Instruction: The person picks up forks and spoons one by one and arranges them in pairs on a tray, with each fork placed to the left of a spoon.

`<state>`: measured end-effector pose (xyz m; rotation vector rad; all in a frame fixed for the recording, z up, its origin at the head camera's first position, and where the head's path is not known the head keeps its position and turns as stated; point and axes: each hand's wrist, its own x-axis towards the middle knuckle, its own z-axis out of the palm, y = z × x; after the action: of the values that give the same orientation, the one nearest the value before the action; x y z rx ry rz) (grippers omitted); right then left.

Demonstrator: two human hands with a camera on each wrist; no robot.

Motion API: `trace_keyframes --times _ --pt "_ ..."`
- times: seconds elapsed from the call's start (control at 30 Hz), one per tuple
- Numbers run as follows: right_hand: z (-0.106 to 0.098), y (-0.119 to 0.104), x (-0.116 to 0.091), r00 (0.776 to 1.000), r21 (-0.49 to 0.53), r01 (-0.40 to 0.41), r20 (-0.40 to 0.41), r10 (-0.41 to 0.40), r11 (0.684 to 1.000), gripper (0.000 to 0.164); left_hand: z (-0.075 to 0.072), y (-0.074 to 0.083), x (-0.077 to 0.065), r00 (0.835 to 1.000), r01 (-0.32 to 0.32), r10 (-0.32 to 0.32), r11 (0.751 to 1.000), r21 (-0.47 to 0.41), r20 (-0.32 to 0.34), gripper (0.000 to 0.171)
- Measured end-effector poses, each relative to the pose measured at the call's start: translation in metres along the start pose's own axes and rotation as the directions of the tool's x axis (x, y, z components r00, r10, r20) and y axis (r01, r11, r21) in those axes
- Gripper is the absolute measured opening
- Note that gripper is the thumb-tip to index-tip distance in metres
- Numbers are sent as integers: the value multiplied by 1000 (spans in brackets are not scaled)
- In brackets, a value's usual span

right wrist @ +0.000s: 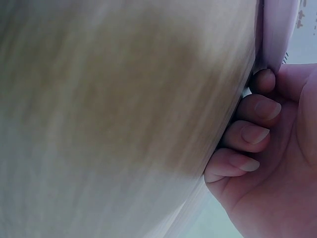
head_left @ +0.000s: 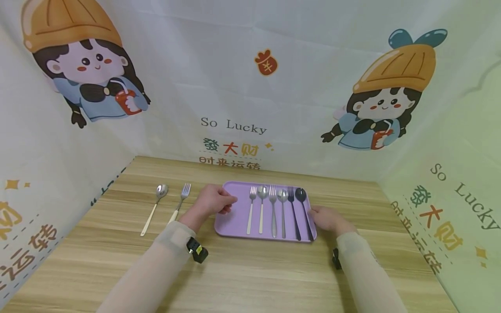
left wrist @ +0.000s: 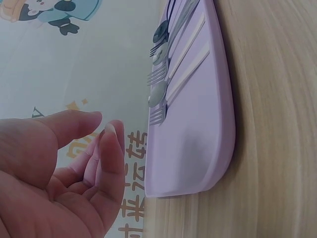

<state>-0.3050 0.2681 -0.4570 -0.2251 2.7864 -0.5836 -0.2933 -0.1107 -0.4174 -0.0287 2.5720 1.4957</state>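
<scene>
A purple tray (head_left: 235,224) lies on the table with a row of cutlery on it. From left to right run a cream-handled fork (head_left: 250,211) and spoon (head_left: 261,211), a silver fork (head_left: 273,213) and spoon (head_left: 283,213), then a black fork (head_left: 294,213) and spoon (head_left: 304,208). My left hand (head_left: 211,201) hovers over the tray's left end, fingers loosely curled; the left wrist view shows nothing between thumb and fingertips. At the opposite end my right hand (head_left: 326,218) pinches the tray's edge (right wrist: 277,34), with the other fingers curled beneath.
Left of the tray, a cream-handled spoon (head_left: 154,210) lies on the wooden table (head_left: 254,278). Beside it is a cream-handled fork (head_left: 182,200), its handle end hidden behind my left arm. A printed cloth (head_left: 235,95) hangs behind and along both sides.
</scene>
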Motion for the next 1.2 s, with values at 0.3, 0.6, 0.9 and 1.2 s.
trace_keyframes --times 0.3,0.6,0.9,1.2 --pt "-2 -2 1 1000 3 -14 4 14 1000 59 -1 0 -1 1000 2 -2 1000 1 -5 21" --pt "-1 0 3 1000 -4 -7 5 7 1000 59 -3 -1 -2 1000 5 -5 1000 -24 -5 18" --pt "0 0 4 1000 8 -12 3 12 1000 59 -4 0 -3 1000 11 -11 1000 -13 -6 21" --pt "0 0 0 1000 1 -19 -1 19 1000 59 -3 1 -3 1000 13 -13 1000 -17 -15 14"
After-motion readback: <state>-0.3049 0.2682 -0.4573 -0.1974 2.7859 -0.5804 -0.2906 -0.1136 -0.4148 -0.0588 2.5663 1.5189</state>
